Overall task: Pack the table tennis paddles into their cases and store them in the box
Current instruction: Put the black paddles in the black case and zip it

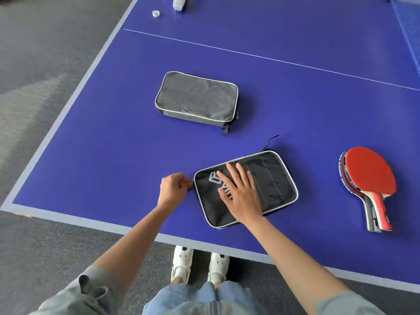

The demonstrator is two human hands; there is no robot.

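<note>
A black paddle case (275, 180) with white piping lies flat near the table's front edge. My right hand (238, 192) presses flat on its top, fingers spread. My left hand (173, 188) pinches at the case's left corner, fingers closed on what seems to be the zipper pull, which is hidden. A grey case (196, 98) lies zipped farther back. A stack of paddles (368, 183), red rubber on top, rests to the right with handles pointing toward me. No box is in view.
Everything sits on a blue table tennis table (113, 155). Its net (409, 30) runs along the far right. A plastic bottle (179, 2) and a loose cap (156, 13) sit at the far left edge. Grey carpet lies to the left.
</note>
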